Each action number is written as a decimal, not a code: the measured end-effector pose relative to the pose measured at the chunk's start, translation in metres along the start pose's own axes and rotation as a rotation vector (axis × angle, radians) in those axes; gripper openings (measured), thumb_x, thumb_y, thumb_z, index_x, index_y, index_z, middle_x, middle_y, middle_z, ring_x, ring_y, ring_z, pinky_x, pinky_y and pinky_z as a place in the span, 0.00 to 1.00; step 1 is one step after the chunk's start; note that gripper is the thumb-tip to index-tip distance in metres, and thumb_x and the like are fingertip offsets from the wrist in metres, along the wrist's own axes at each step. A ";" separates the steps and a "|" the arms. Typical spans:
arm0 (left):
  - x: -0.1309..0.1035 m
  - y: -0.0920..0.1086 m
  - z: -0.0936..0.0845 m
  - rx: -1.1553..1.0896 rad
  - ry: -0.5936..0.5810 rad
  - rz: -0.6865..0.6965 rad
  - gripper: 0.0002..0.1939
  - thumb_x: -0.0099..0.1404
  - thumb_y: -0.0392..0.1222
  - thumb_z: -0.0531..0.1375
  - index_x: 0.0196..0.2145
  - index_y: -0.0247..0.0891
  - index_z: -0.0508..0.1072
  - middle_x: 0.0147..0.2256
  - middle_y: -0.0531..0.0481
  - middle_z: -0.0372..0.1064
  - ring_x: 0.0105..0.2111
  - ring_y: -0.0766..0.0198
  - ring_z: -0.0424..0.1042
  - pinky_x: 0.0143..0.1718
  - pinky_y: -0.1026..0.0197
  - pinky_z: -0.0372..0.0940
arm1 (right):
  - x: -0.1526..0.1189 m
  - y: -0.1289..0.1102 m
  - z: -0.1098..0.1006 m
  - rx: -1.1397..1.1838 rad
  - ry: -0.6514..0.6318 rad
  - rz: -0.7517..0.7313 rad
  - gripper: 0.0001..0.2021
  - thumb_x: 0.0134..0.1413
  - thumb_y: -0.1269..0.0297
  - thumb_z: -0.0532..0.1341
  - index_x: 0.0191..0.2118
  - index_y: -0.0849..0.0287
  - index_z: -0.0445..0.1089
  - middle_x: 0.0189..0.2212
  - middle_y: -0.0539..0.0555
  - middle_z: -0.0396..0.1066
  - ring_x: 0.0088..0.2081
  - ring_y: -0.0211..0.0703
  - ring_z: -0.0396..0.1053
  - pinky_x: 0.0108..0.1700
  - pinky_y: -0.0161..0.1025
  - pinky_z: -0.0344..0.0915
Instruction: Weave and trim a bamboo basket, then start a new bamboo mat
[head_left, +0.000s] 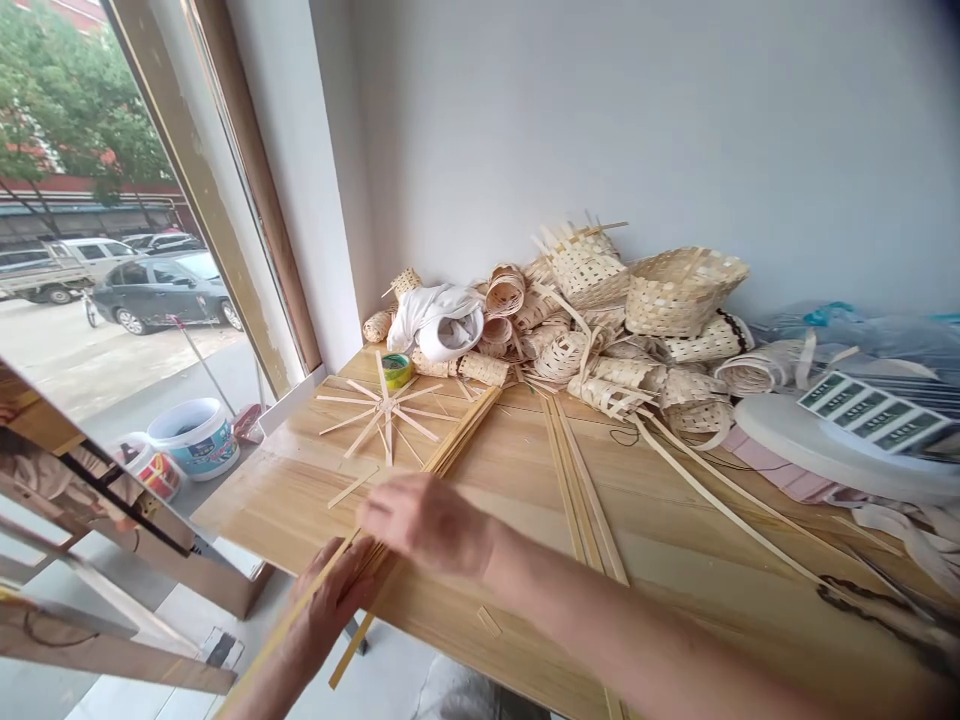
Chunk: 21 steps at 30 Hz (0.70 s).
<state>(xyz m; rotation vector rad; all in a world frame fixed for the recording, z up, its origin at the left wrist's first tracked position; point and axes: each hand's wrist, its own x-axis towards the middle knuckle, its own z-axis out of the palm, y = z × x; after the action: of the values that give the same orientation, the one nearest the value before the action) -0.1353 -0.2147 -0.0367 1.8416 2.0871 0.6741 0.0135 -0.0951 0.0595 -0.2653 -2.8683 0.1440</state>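
Right hand [427, 522] palm-down over bamboo strips [450, 450] | left hand [337, 590] grips them

Both hands motion-blurred, esp. right hand [427, 520]; left hand [334, 595] fingers hidden under bamboo strips [442, 460]; forearms cut off at btm edge.

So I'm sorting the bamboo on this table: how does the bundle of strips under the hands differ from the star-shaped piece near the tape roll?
The bundle of strips lies parallel and tight, running diagonally past the table edge; the star-shaped piece has strips crossed and fanned out from one centre. The bundle is longer and touched by the left hand and right hand; the star lies untouched. Both are pale flat bamboo.
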 end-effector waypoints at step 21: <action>0.064 0.166 -0.035 -1.564 -0.164 -0.024 0.21 0.55 0.48 0.62 0.46 0.40 0.67 0.34 0.49 0.68 0.30 0.69 0.68 0.29 0.68 0.65 | -0.186 0.008 -0.062 0.960 1.275 0.536 0.08 0.55 0.61 0.52 0.36 0.49 0.67 0.40 0.54 0.71 0.41 0.46 0.69 0.40 0.46 0.68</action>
<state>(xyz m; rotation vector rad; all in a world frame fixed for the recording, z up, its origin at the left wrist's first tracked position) -0.0205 -0.1440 0.0845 0.8384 0.7934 1.4454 0.2078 -0.1190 0.0724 -0.6046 -1.2211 0.9726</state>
